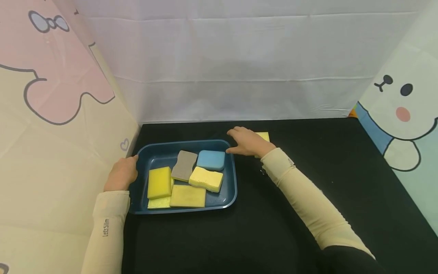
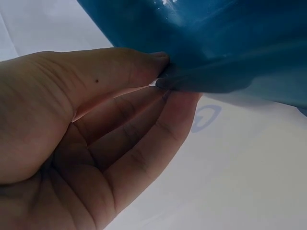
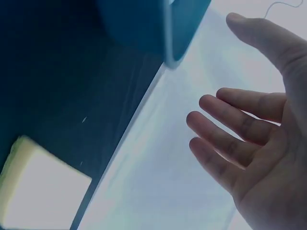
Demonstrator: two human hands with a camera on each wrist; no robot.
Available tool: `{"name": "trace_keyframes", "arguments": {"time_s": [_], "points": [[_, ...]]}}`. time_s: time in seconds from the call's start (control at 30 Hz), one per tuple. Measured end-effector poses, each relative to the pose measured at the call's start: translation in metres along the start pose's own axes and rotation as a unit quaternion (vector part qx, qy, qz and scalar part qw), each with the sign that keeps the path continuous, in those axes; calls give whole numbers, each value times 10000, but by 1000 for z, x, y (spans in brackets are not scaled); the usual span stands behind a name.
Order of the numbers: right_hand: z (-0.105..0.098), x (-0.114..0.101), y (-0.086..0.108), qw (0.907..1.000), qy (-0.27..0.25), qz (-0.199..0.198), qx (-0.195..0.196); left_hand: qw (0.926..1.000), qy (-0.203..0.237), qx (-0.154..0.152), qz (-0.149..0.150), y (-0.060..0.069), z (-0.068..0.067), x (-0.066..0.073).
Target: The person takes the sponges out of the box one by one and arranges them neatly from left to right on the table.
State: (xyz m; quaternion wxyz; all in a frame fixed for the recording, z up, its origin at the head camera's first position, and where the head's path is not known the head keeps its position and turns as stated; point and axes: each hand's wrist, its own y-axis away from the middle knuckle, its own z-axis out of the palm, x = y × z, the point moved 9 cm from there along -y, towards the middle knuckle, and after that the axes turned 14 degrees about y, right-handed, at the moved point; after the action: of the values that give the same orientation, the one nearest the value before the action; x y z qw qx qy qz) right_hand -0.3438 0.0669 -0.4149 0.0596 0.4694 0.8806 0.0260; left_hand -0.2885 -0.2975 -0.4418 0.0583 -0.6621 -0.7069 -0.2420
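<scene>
A blue tray (image 1: 161, 155) holds several sponges: a grey wavy one (image 1: 184, 165), a blue one (image 1: 210, 160), a pale yellow wavy one (image 1: 206, 179), a bright yellow one (image 1: 159, 182) and a dull yellow one (image 1: 188, 196). Part of a flat yellow sponge (image 1: 159, 203) shows beneath the bright one. My left hand (image 1: 121, 174) pinches the tray's left rim between thumb and fingers, as the left wrist view confirms. Beside the tray's far right corner, my right hand (image 1: 249, 141) has its fingers spread and holds nothing; the right wrist view shows it apart from the rim.
Another yellow sponge (image 1: 263, 136) lies on the black tabletop (image 1: 308, 171) right of the tray, partly hidden behind my right hand. A white cloth wall (image 1: 239, 68) stands behind the table. Printed cloth panels flank it left (image 1: 51, 152) and right (image 1: 403, 114).
</scene>
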Motion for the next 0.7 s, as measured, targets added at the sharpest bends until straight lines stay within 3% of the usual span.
{"name": "trace_keyframes", "arguments": {"time_s": [0.4, 0.7], "points": [[9, -38, -19, 9991, 40, -236, -354, 10000, -46, 62, 33, 1, -1, 2], [21, -56, -28, 9982, 152, -437, -379, 9999, -97, 61, 90, 1, -1, 4]]}}
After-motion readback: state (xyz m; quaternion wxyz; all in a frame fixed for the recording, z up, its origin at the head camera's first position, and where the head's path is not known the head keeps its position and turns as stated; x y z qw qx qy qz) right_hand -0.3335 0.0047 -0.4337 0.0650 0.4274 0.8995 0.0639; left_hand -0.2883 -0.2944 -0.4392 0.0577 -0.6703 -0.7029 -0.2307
